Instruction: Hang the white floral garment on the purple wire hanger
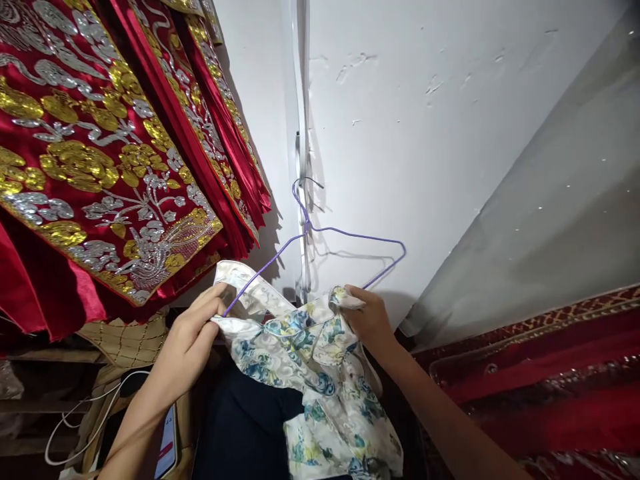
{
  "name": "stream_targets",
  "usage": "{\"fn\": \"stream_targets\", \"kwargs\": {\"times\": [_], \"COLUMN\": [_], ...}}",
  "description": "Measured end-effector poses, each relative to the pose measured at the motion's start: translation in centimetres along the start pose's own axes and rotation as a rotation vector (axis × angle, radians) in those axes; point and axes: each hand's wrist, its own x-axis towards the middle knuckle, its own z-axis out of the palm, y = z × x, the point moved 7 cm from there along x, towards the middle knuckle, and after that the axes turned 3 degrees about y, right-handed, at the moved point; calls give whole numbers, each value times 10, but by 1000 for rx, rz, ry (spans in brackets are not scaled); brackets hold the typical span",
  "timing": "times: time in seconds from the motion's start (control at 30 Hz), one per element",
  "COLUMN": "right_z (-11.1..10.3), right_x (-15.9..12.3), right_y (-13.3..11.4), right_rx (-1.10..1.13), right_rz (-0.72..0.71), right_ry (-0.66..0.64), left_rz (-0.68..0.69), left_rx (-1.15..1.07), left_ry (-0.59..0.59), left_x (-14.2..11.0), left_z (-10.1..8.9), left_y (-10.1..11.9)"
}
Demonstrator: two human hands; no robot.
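Observation:
A white garment with a blue and yellow flower print hangs between my two hands. A purple wire hanger hooks onto a nail on the white wall, and its left arm runs into the garment's shoulder. My left hand pinches the garment's left shoulder where the hanger enters. My right hand is closed on the right shoulder fabric, just below the hanger's right corner.
Red satin garments with gold and silver embroidery hang at the upper left. More red embroidered cloth lies at the lower right under clear plastic. A white cable and a phone sit at the lower left.

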Motion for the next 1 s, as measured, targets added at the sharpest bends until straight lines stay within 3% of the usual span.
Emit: {"fn": "stream_targets", "kwargs": {"times": [0.17, 0.27, 0.4, 0.57, 0.67, 0.77, 0.83, 0.9, 1.0], "right_z": [-11, 6, 31, 26, -4, -64, -105, -131, -143], "right_x": [11, 3, -22, -27, -18, -5, 8, 29, 54], "right_y": [4, -4, -28, -40, -37, -32, -29, -27, -17], "right_rx": [-24, 9, 183, 146, 142, 111, 61, 25, 120], "right_rz": [39, 77, 18, -51, -73, -65, -27, 40, 225], "right_ry": [98, -6, -107, -169, -97, 237, 388, 308, -39], "left_rz": [-53, -44, 21, 9, 7, 61, 113, 138, 93], "left_rx": [50, -15, -16, -92, -111, -82, -42, 13, 36], "left_ry": [167, 207, 172, 118, 149, 192, 142, 61, 91], "left_x": [-14, -14, 21, 71, 76, 75, 78, 83, 85], "left_z": [-20, -19, 0, 36, 40, 22, 11, 5, 0], "left_y": [4, 18, 48, 43, 34, 39, 47, 50, 38]}}
